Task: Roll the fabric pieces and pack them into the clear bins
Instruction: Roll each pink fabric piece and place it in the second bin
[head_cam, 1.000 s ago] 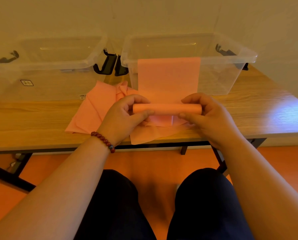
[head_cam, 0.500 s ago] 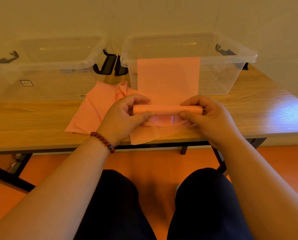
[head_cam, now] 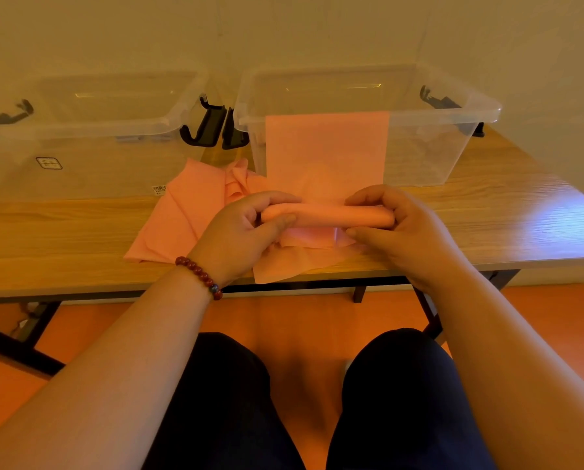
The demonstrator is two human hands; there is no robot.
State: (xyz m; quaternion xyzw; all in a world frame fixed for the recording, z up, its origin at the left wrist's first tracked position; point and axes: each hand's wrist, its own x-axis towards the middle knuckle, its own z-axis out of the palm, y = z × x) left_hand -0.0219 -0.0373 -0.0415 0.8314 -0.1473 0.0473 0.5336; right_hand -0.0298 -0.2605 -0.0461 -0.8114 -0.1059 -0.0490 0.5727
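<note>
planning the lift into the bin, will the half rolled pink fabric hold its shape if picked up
Probably floppy: its unrolled strip leans limply against the right bin, and the spare pieces lie crumpled. The roll would likely loosen if let go; the left hand and right hand both grip its ends. It looks thin, so probably light.

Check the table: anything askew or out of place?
One loose fabric piece overhangs the table's near edge and could slip off. The strip being rolled leans up the right bin's front wall; the roll looks even.
</note>
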